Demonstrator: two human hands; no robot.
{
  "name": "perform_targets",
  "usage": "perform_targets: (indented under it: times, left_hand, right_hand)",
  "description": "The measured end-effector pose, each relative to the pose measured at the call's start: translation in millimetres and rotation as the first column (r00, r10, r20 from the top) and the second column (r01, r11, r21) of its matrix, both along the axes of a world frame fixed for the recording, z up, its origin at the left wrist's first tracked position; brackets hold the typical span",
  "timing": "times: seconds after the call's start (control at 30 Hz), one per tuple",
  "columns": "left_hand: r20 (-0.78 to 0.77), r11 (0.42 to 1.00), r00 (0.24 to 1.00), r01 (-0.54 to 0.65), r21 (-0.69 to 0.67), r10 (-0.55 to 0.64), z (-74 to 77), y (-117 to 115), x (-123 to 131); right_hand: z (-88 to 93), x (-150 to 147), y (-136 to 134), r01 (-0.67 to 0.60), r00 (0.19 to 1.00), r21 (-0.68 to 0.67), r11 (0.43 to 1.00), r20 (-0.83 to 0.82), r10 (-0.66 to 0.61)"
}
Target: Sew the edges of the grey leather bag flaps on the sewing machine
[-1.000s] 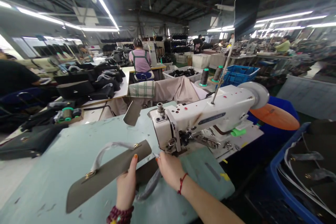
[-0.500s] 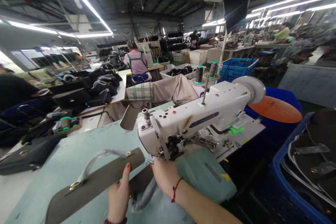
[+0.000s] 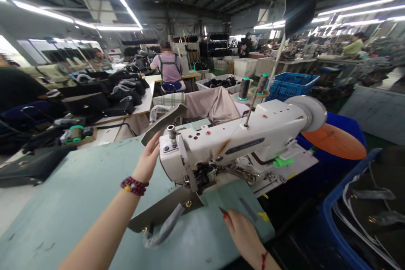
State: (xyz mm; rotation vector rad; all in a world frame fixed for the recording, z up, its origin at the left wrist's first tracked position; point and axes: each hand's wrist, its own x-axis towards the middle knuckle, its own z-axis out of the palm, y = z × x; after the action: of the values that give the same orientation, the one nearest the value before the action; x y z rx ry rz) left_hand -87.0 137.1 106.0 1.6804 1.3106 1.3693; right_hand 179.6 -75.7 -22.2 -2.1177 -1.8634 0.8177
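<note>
My left hand (image 3: pixel 147 158) reaches past the head of the white sewing machine (image 3: pixel 240 139), fingers stretched out. Its fingertips are at the near end of a grey-brown bag panel (image 3: pixel 166 120) with a plastic-wrapped handle, at the far edge of the green table (image 3: pixel 79 194). A second grey-brown panel (image 3: pixel 164 209) lies under the machine's needle, its wrapped handle (image 3: pixel 161 232) hanging toward me. My right hand (image 3: pixel 243 232) rests low on the table to the right of that panel, fingers pinched together with a small dark tip showing at them.
Two thread cones (image 3: pixel 244 88) stand behind the machine. A blue crate (image 3: pixel 289 84) sits beyond them and a blue bin (image 3: pixel 344 219) of panels at the right. Black bags (image 3: pixel 95 101) cover the left table. A seated person (image 3: pixel 167 67) works ahead.
My left hand has carried the panel with the handle from the near table up to the far edge. My right hand has drawn back from the needle toward me.
</note>
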Motion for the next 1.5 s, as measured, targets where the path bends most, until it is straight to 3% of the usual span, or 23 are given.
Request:
perform_targets:
  times: [0.07,0.1,0.13,0.2,0.23,0.27,0.3,0.33,0.4,0.47,0.53,0.6,0.7,0.83,1.07,1.27,1.5]
  left_hand:
    - [-0.004,0.999,0.999,-0.036,0.028,0.037,-9.4,-39.6,4.1]
    - [-0.012,0.998,0.998,-0.055,0.038,0.056,-24.2,-69.7,4.1]
    - [-0.046,0.999,0.999,-0.023,0.033,0.024,-45.6,-103.6,3.3]
    - [-0.237,0.974,0.951,0.22,0.062,-0.2,-102.5,-170.2,0.3]
    - [-0.336,0.948,0.907,0.302,0.1,-0.253,-133.5,-197.2,-1.8]
    - [-0.452,0.935,0.862,0.324,0.148,-0.227,-162.6,-217.0,-4.2]
    - [-0.571,0.93,0.801,0.328,0.165,-0.181,-187.3,-228.7,-6.6]
    - [-0.648,0.957,0.76,0.224,0.185,-0.053,-206.0,-232.2,-8.8]
    - [-0.736,0.969,0.659,0.048,0.244,0.152,-222.5,-218.2,-11.6]
    - [-0.771,0.952,0.584,-0.012,0.306,0.255,-213.9,-187.5,-11.6]
    - [-0.782,0.928,0.545,0.017,0.372,0.303,-189.6,-154.9,-10.8]
    - [-0.822,0.925,0.507,0.117,0.363,0.258,-159.9,-130.8,-11.5]
    - [-0.884,0.913,0.453,0.303,0.272,0.113,-119.9,-115.9,-15.4]
    - [-0.899,0.929,0.436,0.317,0.192,0.037,-88.8,-118.1,-17.3]
    - [-0.894,0.943,0.447,0.3,0.143,-0.006,-80.0,-120.6,-10.5]
    - [-0.88,0.952,0.475,0.278,0.128,-0.02,-74.3,-113.4,-7.9]
    - [-0.9,0.959,0.433,0.274,0.077,-0.052,-64.0,-107.1,-4.2]
  right_hand:
    - [-7.4,3.9,9.2,0.005,0.993,0.037,0.999,0.121,-0.009]
    - [-9.9,4.0,14.3,-0.007,0.987,0.088,0.996,0.162,-0.007]
    - [-11.3,2.9,19.1,-0.029,0.984,0.147,0.989,0.18,0.002]
    - [-11.7,-3.1,27.6,-0.081,0.991,0.261,0.962,0.122,0.05]
    - [-10.7,-7.9,31.3,-0.1,0.995,0.301,0.948,0.042,0.091]
    - [-9.2,-13.8,34.8,-0.11,0.99,0.333,0.937,-0.052,0.134]
    - [-7.3,-20.7,38.0,-0.111,0.975,0.359,0.927,-0.143,0.172]
    - [-5.3,-28.4,41.0,-0.103,0.955,0.378,0.92,-0.222,0.198]
    - [-1.5,-44.7,46.2,-0.061,0.908,0.384,0.921,-0.361,0.211]
    - [1.2,-60.4,49.4,-0.003,0.863,0.361,0.933,-0.471,0.185]
    - [3.0,-73.5,50.3,0.051,0.826,0.342,0.938,-0.542,0.153]
    - [3.9,-82.7,49.4,0.09,0.806,0.343,0.935,-0.577,0.134]
    - [4.7,-88.8,47.5,0.122,0.778,0.339,0.933,-0.617,0.123]
    - [7.5,-88.1,46.6,0.127,0.742,0.316,0.94,-0.659,0.121]
    - [16.2,-85.8,49.1,0.133,0.687,0.271,0.953,-0.718,0.108]
    - [12.5,-86.1,59.5,0.138,0.653,0.222,0.965,-0.753,0.079]
    - [9.1,-88.2,68.6,0.18,0.607,0.15,0.972,-0.795,0.01]
